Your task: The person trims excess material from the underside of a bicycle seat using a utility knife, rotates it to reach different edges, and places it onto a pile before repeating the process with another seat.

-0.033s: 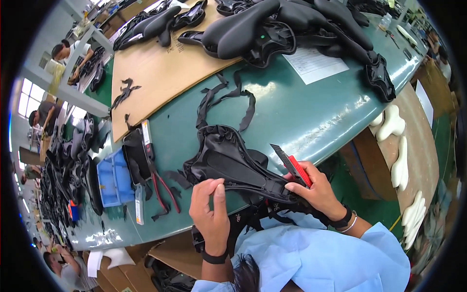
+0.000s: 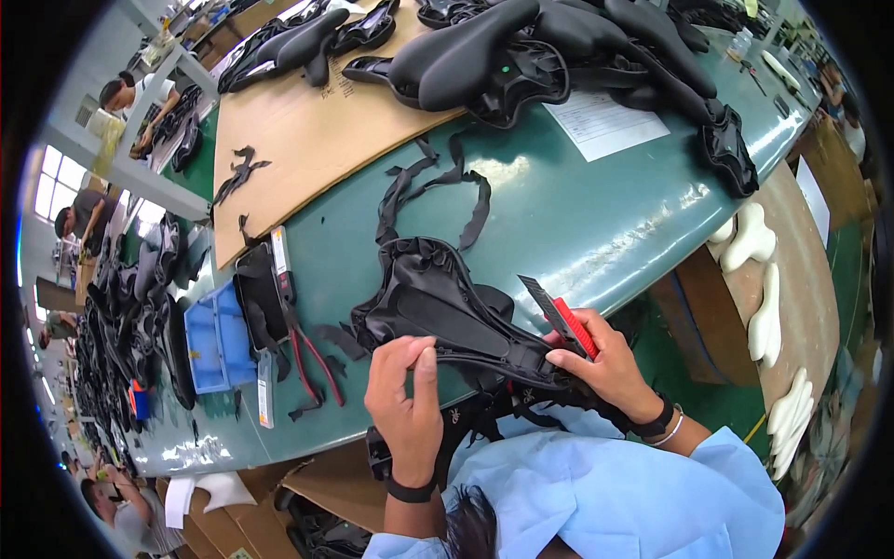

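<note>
- We see the black bike seat (image 2: 438, 303) at the near side of the green table (image 2: 559, 214), its underside facing up; its wide end points away to the left, its narrow end sits by our right hand (image 2: 607, 368).
- Our right hand grasps a red knife (image 2: 575, 328), blade out and pointing up and away; its thumb lies at the seat's narrow end.
- Our left hand (image 2: 407, 405) is at the seat's near edge, fingers bent and thumb close to the fingertips; we cannot tell whether it pinches anything.
- Just beyond the seat lie black cloth strips (image 2: 475, 210); to the left are red-handled pliers (image 2: 296, 354) and a blue bin (image 2: 212, 345).
- Farther off we have a cardboard sheet (image 2: 317, 172), a pile of seats (image 2: 475, 65) and, just beside that pile, a white paper (image 2: 605, 129).
</note>
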